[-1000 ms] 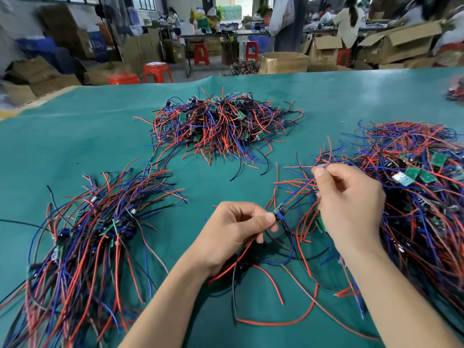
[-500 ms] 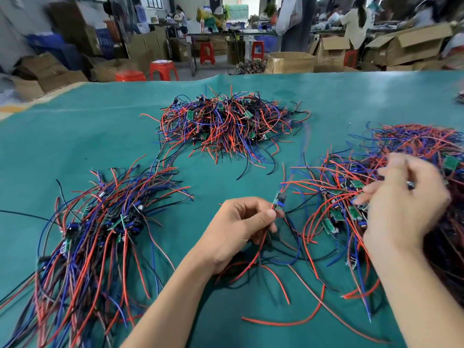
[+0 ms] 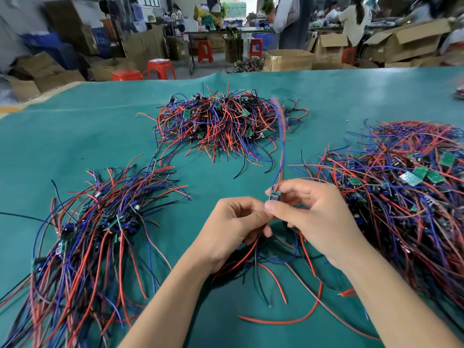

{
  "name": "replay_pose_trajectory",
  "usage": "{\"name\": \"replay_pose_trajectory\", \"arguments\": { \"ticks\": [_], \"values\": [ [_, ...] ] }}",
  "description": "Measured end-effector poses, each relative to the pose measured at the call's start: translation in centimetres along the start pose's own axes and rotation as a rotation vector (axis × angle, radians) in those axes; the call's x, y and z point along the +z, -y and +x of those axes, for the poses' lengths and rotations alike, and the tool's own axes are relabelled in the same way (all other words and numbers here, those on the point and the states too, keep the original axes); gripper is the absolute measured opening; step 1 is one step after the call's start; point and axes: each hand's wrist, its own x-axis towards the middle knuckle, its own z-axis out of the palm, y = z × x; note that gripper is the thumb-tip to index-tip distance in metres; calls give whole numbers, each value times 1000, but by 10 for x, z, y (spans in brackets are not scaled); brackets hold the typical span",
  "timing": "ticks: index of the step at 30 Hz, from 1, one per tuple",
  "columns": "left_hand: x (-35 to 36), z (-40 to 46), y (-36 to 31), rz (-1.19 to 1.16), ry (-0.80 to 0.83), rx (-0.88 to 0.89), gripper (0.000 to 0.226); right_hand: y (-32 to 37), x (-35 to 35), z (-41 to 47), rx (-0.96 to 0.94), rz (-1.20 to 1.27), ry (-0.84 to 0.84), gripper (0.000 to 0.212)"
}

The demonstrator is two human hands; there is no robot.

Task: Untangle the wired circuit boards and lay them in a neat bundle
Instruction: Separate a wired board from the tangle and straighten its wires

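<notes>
Both hands at worktop near edge: right hand [image 3: 313, 217] and left hand [image 3: 233, 229] pinch small circuit board [image 3: 274, 195], wires hanging free to separate. Neat bundle [image 3: 82, 237] waits left.

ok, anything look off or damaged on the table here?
Nothing looks damaged. The sorted bundle at left lies roughly combed one way, while the far pile and right pile are still tangled. Both hands pinch one small board, its wires whipping upward, blurred. Loose wires trail beneath.
</notes>
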Motion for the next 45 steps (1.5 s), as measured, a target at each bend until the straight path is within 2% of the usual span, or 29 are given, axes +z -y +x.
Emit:
{"name": "replay_pose_trajectory", "arguments": {
  "ticks": [5, 11, 14, 17, 20, 26, 29, 32, 34, 36, 38, 40, 42, 43, 45],
  "values": [
    [0, 1, -1, 44, 1, -26, 19, -2, 1, 1, -16, -67, -145, 18],
    [-1, 0, -2, 108, 82, -36, 13, -5, -10, 7, -44, -128, -358, 22],
    [0, -1, -3, 92, 101, -37, 13, -6, -13, 8, -60, -146, -424, 31],
    [0, -1, -4, 72, 105, -46, 15, -6, -13, 9, -85, -137, -473, 23],
    [2, -2, -4, 88, 128, -55, 13, -8, -26, 12, -88, -24, -597, 11],
    [3, -4, -8, 127, 151, -62, 13, 1, -35, 10, -110, 41, -739, 1],
    [5, -5, -11, 135, 141, -62, 15, 10, -39, 7, -156, 90, -864, 2],
    [6, -6, -13, 126, 119, -56, 25, 31, -38, 9, -214, 72, -887, 6],
    [7, -6, -14, 129, 100, -57, 28, 56, -35, 16, -242, 155, -906, 13],
    [8, -6, -15, 146, 86, -63, 27, 81, -23, 27, -260, 224, -838, 13],
    [10, -6, -18, 156, 80, -70, 27, 99, 6, 38, -247, 202, -653, 14],
    [11, -8, -21, 154, 70, -64, 35, 111, 48, 51, -215, 152, -449, 23],
    [12, -12, -25, 155, 35, -54, 32, 122, 89, 62, -171, 73, -297, 35],
    [11, -15, -27, 163, 23, -58, 29, 126, 106, 67, -137, 19, -172, 40],
    [11, -16, -25, 156, -3, -85, 28, 131, 128, 76, -65, -132, 189, 51]
  ]
}}
